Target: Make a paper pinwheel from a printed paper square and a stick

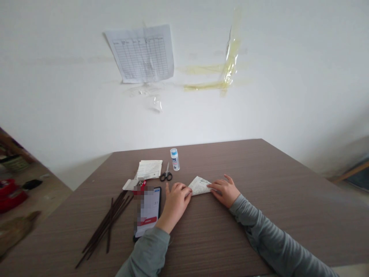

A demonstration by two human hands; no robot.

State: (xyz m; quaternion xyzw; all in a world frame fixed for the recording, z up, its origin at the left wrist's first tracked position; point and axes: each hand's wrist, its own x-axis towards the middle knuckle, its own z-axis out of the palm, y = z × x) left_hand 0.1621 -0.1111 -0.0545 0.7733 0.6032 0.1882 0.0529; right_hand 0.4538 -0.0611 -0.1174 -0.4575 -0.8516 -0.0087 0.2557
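A printed sheet of paper (200, 185), folded into a triangle, lies on the brown table with its point away from me. My left hand (178, 200) pinches its left corner, thumb and fingers together at the edge. At the right corner, my right hand (225, 191) grips the paper between thumb and fingers, with one finger raised. Close beyond my left hand are black-handled scissors (166, 175) and an upright white glue bottle (174, 159) with a blue cap. A phone (148, 211) with a lit screen lies just left of my left forearm.
Left of the phone, several thin dark brown sticks (106, 221) lie in a loose bundle. Behind them are an opened small red-and-white box (139, 187) and a stack of printed paper squares (149, 169). The table (276, 184) meets a white wall with a taped printed sheet (142, 54).
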